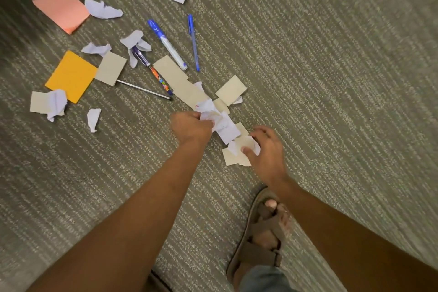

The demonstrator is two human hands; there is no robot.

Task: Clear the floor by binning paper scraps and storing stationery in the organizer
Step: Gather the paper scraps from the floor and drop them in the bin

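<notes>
White and tan paper scraps (226, 125) cluster at frame centre, others scattered upper left among blue pens (193, 41) lying flat on carpet.

A single wide-angle head camera looks steeply down from standing height at the grey carpet (331, 78), tilted so the person's forearms enter from the bottom edge, the sandalled foot (260, 232) lies directly below, and scattered paper fills the upper left.
</notes>
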